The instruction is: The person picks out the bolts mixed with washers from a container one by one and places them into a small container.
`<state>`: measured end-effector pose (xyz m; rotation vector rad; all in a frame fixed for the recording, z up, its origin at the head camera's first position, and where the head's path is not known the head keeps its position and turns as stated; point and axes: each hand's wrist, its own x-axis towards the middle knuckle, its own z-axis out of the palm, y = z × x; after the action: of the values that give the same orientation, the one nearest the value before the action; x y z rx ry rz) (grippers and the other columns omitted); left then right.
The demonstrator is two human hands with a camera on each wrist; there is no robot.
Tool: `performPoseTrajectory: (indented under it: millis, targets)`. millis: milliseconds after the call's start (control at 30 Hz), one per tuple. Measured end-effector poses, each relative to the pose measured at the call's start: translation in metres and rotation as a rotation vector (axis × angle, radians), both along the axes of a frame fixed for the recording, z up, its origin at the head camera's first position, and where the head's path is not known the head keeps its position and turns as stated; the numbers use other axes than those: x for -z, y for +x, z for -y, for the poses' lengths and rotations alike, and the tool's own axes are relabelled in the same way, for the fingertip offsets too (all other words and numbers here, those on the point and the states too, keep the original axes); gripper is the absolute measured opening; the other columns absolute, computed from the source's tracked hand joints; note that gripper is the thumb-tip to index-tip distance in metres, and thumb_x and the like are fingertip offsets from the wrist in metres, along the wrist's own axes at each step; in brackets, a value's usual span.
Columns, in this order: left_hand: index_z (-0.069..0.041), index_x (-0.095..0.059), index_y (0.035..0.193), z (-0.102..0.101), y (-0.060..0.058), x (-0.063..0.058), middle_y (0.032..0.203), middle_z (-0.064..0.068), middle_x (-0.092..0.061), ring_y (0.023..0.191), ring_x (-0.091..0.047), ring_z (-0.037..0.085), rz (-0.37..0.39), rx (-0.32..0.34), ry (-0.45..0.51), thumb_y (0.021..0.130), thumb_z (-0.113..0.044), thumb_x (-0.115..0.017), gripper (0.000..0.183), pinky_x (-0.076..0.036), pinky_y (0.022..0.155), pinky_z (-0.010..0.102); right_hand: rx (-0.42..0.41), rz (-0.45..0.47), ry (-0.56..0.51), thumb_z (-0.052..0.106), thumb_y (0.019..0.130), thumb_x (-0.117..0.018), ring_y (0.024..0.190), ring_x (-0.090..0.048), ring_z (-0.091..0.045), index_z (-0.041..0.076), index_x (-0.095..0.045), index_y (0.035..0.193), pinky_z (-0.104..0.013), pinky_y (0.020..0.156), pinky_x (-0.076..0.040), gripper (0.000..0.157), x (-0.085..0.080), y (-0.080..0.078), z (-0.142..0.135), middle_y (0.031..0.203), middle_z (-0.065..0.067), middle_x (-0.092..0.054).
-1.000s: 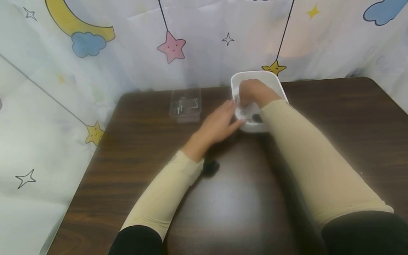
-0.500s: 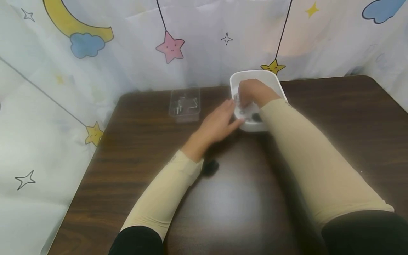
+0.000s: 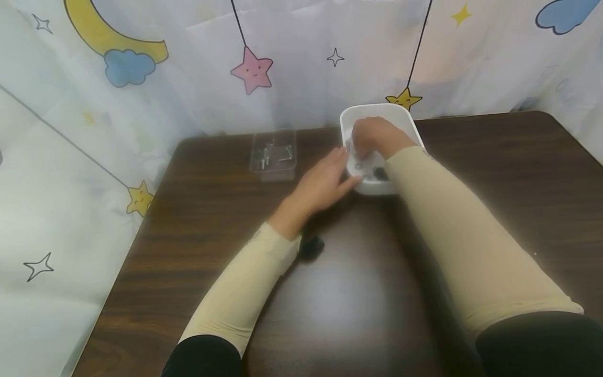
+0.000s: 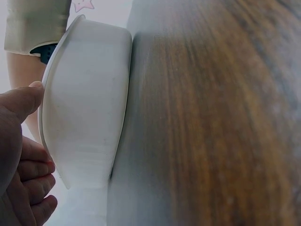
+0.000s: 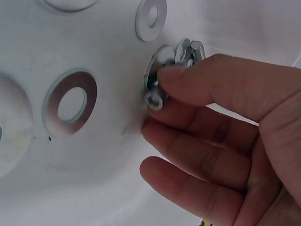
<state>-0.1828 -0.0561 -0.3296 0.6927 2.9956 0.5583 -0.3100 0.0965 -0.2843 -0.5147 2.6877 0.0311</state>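
Observation:
In the head view my left hand [image 3: 317,183] rests at the near left corner of a white plastic bin [image 3: 381,111]. The left wrist view shows its thumb [image 4: 29,98] and relaxed fingers along the bin's rim. My right hand [image 3: 377,135] reaches down inside the bin. Up close, its thumb and index finger pinch a small metal ring-shaped washer [image 5: 154,100]. A larger washer [image 5: 160,61] and a small metal pin [image 5: 197,49] lie just behind the thumb. Wide flat washers [image 5: 70,102] lie on the bin's floor to the left.
Left of the bin, a clear plastic box [image 3: 274,157] holds several small metal parts. Both stand near the back edge of the dark wooden table [image 3: 212,220]. A patterned curtain [image 3: 301,31] hangs behind. One dark object [image 3: 312,247] shows under the left wrist.

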Motion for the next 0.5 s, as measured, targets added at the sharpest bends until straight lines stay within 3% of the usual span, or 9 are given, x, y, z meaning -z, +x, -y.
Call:
performPoseTrajectory:
  millis: [267, 500]
  targets:
    - [-0.006, -0.019, 0.157, 0.0002, 0.0000, -0.0008, 0.165, 0.010, -0.015, 0.153, -0.013, 0.022, -0.006, 0.000, -0.010, 0.099, -0.061, -0.038, 0.082, -0.015, 0.125, 0.035, -0.057, -0.050, -0.030, 0.014, 0.081, -0.071, 0.085, -0.058, -0.028, 0.009, -0.071, 0.100, -0.037, 0.073, -0.049, 0.020, 0.0029, -0.0005, -0.0013, 0.096, -0.010, -0.067]
    - [-0.008, -0.014, 0.158, 0.0003, -0.0004, -0.0005, 0.165, 0.009, -0.014, 0.153, -0.014, 0.022, -0.010, -0.002, 0.017, 0.099, -0.059, -0.041, 0.082, -0.013, 0.125, 0.033, 0.051, -0.004, -0.108, 0.014, 0.077, -0.073, 0.086, -0.060, -0.027, 0.011, -0.075, 0.090, -0.035, 0.073, -0.051, 0.014, 0.0008, -0.0035, -0.0067, 0.095, -0.008, -0.070]
